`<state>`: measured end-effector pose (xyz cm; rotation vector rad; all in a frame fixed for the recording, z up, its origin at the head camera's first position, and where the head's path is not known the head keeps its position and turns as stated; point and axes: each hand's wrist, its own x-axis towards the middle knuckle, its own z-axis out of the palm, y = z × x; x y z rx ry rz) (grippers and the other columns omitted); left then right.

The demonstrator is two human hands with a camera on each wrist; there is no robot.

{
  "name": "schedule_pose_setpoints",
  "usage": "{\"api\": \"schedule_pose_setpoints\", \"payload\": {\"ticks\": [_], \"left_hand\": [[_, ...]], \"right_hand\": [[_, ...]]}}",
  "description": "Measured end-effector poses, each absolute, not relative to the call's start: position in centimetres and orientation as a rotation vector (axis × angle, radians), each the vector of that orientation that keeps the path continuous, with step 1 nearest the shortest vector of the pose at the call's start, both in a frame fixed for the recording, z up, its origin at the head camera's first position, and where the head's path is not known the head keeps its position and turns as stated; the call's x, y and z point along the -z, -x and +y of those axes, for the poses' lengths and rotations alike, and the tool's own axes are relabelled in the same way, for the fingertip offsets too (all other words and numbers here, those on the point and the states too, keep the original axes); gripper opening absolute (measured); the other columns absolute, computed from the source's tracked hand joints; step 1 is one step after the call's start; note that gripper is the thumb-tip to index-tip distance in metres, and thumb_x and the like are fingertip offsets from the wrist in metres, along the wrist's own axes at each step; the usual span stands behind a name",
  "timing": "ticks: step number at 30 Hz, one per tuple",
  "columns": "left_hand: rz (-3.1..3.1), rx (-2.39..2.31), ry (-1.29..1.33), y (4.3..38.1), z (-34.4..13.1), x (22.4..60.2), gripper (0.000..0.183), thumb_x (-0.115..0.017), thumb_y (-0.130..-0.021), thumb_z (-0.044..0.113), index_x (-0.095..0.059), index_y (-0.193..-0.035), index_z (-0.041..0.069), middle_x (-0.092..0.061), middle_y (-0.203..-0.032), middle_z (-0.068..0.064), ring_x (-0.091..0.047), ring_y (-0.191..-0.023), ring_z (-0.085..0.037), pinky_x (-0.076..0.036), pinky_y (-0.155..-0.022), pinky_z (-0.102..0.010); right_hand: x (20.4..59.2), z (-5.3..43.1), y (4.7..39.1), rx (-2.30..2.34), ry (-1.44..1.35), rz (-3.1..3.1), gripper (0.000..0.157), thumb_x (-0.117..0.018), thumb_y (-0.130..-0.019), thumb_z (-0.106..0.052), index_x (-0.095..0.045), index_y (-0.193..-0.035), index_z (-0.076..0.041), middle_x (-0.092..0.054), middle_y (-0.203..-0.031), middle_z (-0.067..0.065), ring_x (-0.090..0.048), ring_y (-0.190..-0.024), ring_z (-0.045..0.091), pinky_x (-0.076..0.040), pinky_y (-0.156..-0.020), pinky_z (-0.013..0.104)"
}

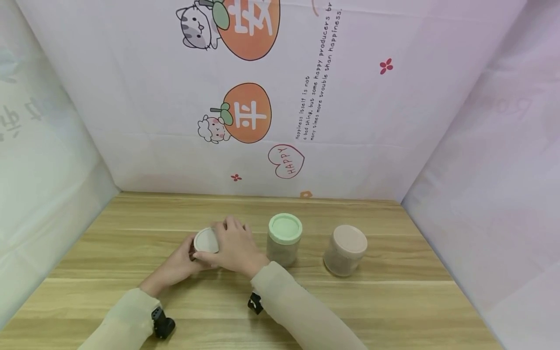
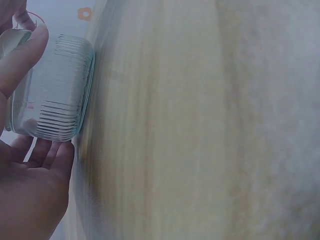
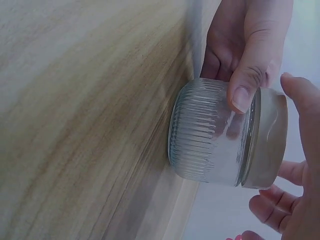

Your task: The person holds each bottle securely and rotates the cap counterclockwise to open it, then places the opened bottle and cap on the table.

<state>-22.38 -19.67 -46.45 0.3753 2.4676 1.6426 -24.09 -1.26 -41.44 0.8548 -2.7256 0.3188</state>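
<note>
Left of centre, an off-white lid [image 1: 204,241] tops a clear, rib-patterned glass jar [image 3: 200,145]; centre, a mint-green lid [image 1: 285,228]; right, a pinkish-beige lid [image 1: 350,239]. Yellow-brown grain streaks the wooden tabletop [image 1: 393,306]; orange fruit prints [image 1: 263,108] mark the white backdrop [image 1: 358,112] above.

In the head view, the right hand [image 1: 238,248] hides part of the white lid [image 1: 204,240]; it and the left hand [image 1: 181,265] obscure most of the jar body [image 3: 200,140]. Sleeves [image 1: 129,313] run off the lower edge. The left wrist view's left edge crops the left hand. Left-wall lettering [image 1: 12,117] is blurred.
</note>
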Motion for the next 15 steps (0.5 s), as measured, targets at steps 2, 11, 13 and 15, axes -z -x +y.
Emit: {"api": "schedule_pose_setpoints", "payload": {"ticks": [2, 11, 13, 15], "left_hand": [[2.461, -1.647, -0.366, 22.41, -19.65, 46.45, 0.086, -0.074, -0.076, 0.034, -0.02, -0.139, 0.008, -0.032, -0.134, -0.016, -0.039, -0.119, -0.033, -0.041, -0.092, -0.046], [2.451, -1.65, -0.37, 22.37, -19.58, 46.42, 0.087, -0.074, -0.076, 0.033, -0.019, -0.139, 0.006, -0.033, -0.134, -0.017, -0.04, -0.119, -0.033, -0.04, -0.094, -0.045], [2.443, -1.653, -0.389, 22.34, -19.59, 46.39, 0.087, -0.074, -0.077, 0.032, -0.018, -0.138, 0.005, -0.032, -0.134, -0.018, -0.039, -0.119, -0.033, -0.038, -0.095, -0.046], [2.435, -1.659, -0.411, 22.3, -19.6, 46.38, 0.086, -0.073, -0.078, 0.03, -0.018, -0.138, 0.004, -0.032, -0.134, -0.019, -0.038, -0.12, -0.034, -0.036, -0.096, -0.047]], "right_hand": [[41.44, -1.27, 24.1, -0.322, -0.872, -2.718, 0.078, -0.037, -0.072, -0.08, -0.052, -0.121, -0.021, -0.047, -0.104, -0.002, -0.043, -0.091, 0.011, -0.035, -0.075, 0.033], [41.45, -1.21, 24.34, -0.324, -0.928, -2.685, 0.07, -0.044, -0.076, -0.074, -0.052, -0.121, -0.022, -0.048, -0.115, -0.003, -0.043, -0.105, 0.014, -0.039, -0.081, 0.035], [41.44, -1.15, 24.42, -0.336, -0.936, -2.683, 0.068, -0.046, -0.076, -0.072, -0.052, -0.122, -0.021, -0.048, -0.117, -0.004, -0.042, -0.107, 0.013, -0.038, -0.083, 0.035], [41.42, -1.1, 24.48, -0.36, -0.945, -2.69, 0.067, -0.051, -0.075, -0.067, -0.051, -0.124, -0.021, -0.047, -0.119, -0.004, -0.041, -0.108, 0.013, -0.038, -0.084, 0.034]]}}
